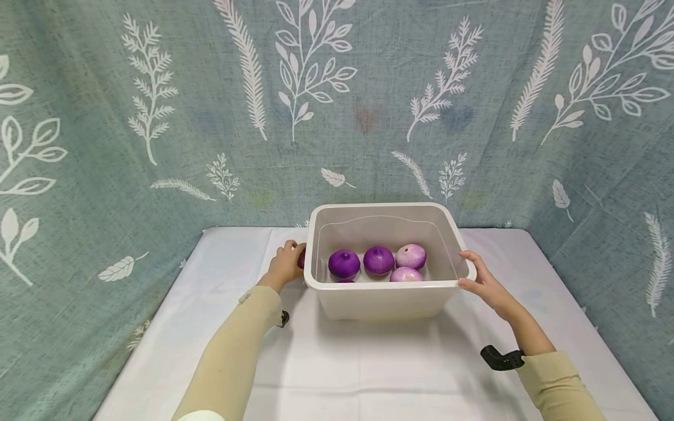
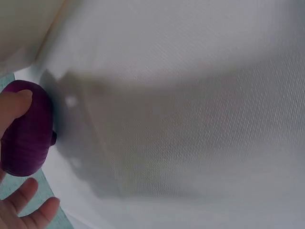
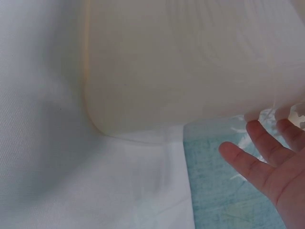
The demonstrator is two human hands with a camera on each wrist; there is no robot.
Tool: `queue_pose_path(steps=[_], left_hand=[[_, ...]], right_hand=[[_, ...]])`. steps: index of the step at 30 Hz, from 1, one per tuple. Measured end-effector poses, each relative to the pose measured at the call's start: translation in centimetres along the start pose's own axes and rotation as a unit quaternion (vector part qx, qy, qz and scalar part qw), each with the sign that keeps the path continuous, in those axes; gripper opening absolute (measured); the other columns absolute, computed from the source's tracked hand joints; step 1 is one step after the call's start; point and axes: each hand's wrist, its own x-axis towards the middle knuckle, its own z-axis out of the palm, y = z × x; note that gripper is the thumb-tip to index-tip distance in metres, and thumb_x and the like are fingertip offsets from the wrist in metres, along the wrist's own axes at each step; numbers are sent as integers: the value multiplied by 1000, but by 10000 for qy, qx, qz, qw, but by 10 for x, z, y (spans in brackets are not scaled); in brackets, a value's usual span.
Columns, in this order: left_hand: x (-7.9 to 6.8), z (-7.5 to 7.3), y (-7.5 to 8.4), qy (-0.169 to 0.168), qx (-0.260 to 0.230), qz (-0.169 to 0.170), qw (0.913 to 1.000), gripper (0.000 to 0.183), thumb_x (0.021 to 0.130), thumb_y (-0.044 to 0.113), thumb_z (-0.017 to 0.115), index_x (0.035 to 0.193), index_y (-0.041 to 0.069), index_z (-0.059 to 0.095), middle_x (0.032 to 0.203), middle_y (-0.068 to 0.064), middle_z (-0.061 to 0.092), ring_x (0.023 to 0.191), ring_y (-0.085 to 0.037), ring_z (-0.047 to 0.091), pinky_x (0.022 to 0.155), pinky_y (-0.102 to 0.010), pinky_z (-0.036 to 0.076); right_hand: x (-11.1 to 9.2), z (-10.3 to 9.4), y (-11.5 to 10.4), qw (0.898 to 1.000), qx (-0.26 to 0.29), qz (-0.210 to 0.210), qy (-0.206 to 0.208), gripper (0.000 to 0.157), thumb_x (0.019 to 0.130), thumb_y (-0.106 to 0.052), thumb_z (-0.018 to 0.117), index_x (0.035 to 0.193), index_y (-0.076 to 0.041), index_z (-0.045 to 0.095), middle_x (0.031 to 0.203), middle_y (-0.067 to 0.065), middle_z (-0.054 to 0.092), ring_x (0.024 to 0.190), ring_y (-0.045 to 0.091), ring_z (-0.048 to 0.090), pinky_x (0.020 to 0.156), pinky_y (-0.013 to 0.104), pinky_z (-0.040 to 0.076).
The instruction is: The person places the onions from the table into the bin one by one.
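A purple onion (image 2: 29,136) is held in my left hand (image 1: 286,264), close outside the left wall of a light grey plastic bin (image 1: 379,301). In the left wrist view, the thumb lies across the onion and its short stub points toward the white cloth. On the other side, my right hand (image 1: 487,286) holds the bin's right rim, thumb near the front corner and fingers farther back. Inside the bin lie several onions: dark purple ones (image 1: 378,260) to the left and middle, paler pink-white ones (image 1: 411,256) to the right. The front wall partly hides some.
A white cloth (image 1: 363,374) covers the table under the bin. Green-blue fabric (image 1: 363,164) with white leaf prints hangs behind and at both sides. Black wrist mounts (image 1: 502,358) are worn on the forearms.
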Motion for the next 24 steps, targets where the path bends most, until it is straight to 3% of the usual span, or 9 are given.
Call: queue_pose_path(steps=[8, 13, 18, 24], left_hand=[[-2, 8, -8, -223, -675, -185, 9973, 75, 72, 28, 74, 133, 12, 33, 133, -21, 39, 110, -42, 48, 89, -54, 42], [-5, 13, -10, -83, -1356, -374, 9900, 79, 69, 24, 78, 131, 10, 31, 129, -24, 39, 112, -42, 48, 96, -51, 39], [-11, 13, -15, 84, -1785, -818, 9805, 83, 67, 25, 79, 132, 9, 29, 126, -25, 40, 110, -44, 48, 94, -53, 39], [-12, 6, -25, 350, -2011, -836, 9754, 81, 68, 21, 78, 131, 8, 29, 126, -26, 40, 114, -44, 46, 96, -54, 38]], right_hand=[[0, 0, 1, 10000, -4, 38, 44, 63, 91, -15, 50, 137, -7, 9, 142, 24, 4, 121, 42, 26, 92, 56, 35], [-1, 0, 0, 10000, -17, 48, 62, 63, 91, -15, 50, 138, -7, 9, 143, 24, 4, 122, 44, 25, 93, 60, 33], [0, 0, 1, 10000, -49, 68, 32, 62, 91, -15, 50, 137, -8, 9, 143, 24, 4, 122, 43, 24, 94, 61, 31], [0, 1, 1, 10000, -31, -19, 42, 62, 91, -12, 49, 137, -6, 9, 142, 25, 4, 120, 43, 26, 91, 57, 34]])
